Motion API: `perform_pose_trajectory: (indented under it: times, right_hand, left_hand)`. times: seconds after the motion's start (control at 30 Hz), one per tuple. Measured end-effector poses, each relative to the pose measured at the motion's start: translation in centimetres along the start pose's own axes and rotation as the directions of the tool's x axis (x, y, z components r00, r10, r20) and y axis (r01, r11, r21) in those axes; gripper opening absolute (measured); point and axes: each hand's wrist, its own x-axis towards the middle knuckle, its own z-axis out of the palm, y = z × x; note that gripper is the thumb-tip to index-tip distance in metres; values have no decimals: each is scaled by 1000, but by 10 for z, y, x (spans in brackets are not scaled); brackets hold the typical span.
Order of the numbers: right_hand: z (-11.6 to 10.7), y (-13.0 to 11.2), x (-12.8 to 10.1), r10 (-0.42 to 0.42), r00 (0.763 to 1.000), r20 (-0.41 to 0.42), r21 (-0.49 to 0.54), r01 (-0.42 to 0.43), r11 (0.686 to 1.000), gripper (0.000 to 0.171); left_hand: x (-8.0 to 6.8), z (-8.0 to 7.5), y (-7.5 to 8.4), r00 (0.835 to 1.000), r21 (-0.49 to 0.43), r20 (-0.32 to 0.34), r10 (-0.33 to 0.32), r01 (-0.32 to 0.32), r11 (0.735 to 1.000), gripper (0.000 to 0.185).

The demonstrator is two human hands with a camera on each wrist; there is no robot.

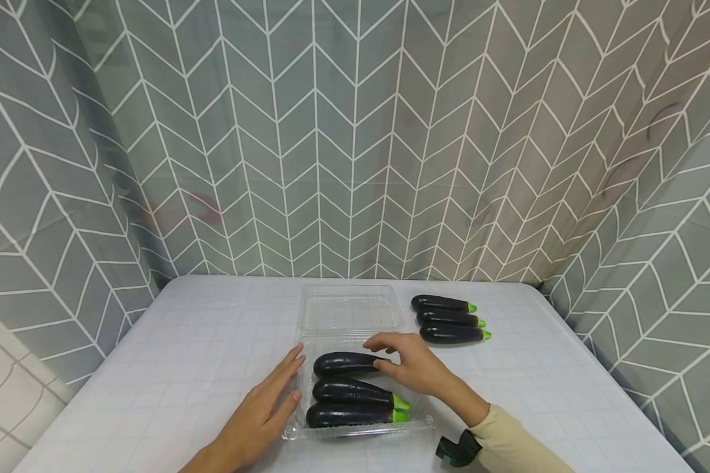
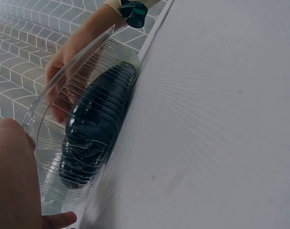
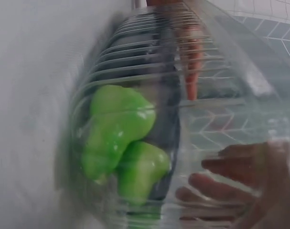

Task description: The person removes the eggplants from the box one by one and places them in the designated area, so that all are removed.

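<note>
Head cam — left hand (image 1: 264, 407) flat vs clear tray (image 1: 361, 430), right hand (image 1: 411, 362) curled round top eggplant (image 1: 343, 363)

- In the head view the right hand (image 1: 411, 364) covers the stem end of the far eggplant (image 1: 346, 363) in the clear tray (image 1: 361, 430).
- The left forearm is cut off by the bottom edge at 6 o'clock.
- In the right wrist view the green stems (image 3: 121, 143) are blurred behind ribbed plastic, and the fingers (image 3: 230, 179) at 4 o'clock are smeared.
- In the left wrist view the eggplants (image 2: 94, 131) are distorted through the tray wall, so their number cannot be told; the left hand (image 2: 13, 176) is cropped at 8 o'clock.
</note>
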Motion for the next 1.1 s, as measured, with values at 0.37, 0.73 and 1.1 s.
perform_pose_trajectory:
  times: [0.37,0.73,1.1]
  right_hand:
    - [11,1,2,1,999,49,-154,7,988,38]
    - [14,0,0,42,995,89,-259,-18,966,38]
    - [15,-1,0,38,994,100,-315,-5,949,37]
  left_hand:
    - [1,-1,0,1000,2,-2,-8,8,1000,55]
    - [-1,0,-1,1000,2,16,-24,24,1000,55]
    - [0,0,0,998,1,47,-49,49,999,55]
